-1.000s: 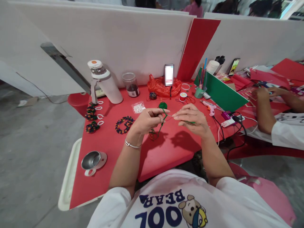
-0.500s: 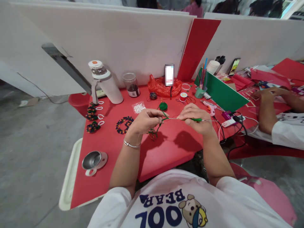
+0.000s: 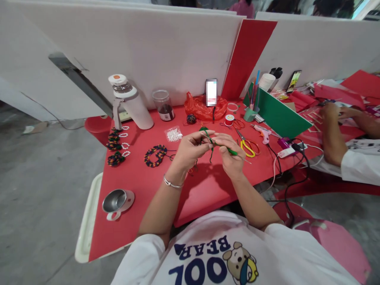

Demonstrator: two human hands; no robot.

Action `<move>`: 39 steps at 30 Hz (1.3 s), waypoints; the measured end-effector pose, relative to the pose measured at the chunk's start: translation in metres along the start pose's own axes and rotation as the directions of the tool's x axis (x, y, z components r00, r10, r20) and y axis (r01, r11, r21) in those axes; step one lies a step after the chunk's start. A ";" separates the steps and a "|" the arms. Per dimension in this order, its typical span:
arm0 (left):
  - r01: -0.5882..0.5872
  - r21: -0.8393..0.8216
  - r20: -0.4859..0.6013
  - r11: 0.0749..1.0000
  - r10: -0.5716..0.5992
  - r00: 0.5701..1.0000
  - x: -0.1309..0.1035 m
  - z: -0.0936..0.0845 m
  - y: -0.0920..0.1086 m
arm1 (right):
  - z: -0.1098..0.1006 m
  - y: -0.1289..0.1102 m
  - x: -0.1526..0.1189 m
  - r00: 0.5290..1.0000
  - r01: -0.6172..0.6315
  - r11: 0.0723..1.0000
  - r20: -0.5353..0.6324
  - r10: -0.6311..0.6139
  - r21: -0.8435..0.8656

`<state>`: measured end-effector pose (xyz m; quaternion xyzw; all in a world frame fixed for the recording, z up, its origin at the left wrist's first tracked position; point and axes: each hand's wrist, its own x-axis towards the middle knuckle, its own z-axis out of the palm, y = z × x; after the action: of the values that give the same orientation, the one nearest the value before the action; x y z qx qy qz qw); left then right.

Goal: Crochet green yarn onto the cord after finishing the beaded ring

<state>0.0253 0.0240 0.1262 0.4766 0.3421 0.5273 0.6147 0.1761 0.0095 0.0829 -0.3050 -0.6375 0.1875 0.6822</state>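
Above the red table point(image 3: 133, 178) my two hands meet. Between thumb and fingers my left hand point(image 3: 192, 148) pinches green yarn point(image 3: 211, 152), with a loose end hanging down. My right hand point(image 3: 230, 154) is closed around a green-handled crochet hook point(image 3: 233, 152), whose metal end points down to the right. Its other tip reaches the yarn at my left fingers; whether a loop sits on it I cannot tell. Behind my fingers a green yarn ball point(image 3: 203, 128) is partly hidden. A multicoloured crocheted ring point(image 3: 155, 156) lies left of my left hand.
Scissors with yellow handles point(image 3: 247, 148), a pink glue gun point(image 3: 262, 133) and a red thread spool point(image 3: 228, 120) lie to the right. Leftward stand a steel cup point(image 3: 118, 202), a white bottle point(image 3: 135, 107) and a jar point(image 3: 164, 106). A bead packet point(image 3: 173, 134) is nearby. Another person's arm point(image 3: 334, 138) rests at far right.
My right hand has moved left to meet my left hand, tilting the hook down to the right. The scissors it covered now show. My left hand has shifted slightly right.
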 end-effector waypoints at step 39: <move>0.148 -0.100 0.051 0.984 -0.144 0.988 0.001 -0.017 0.009 | -0.029 0.008 0.025 0.941 0.221 0.973 0.274 -0.196 -0.062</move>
<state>0.0071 0.0284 0.1295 0.4290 0.3351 0.4873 0.6828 0.2087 0.0265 0.0962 -0.2390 -0.7600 0.1241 0.5915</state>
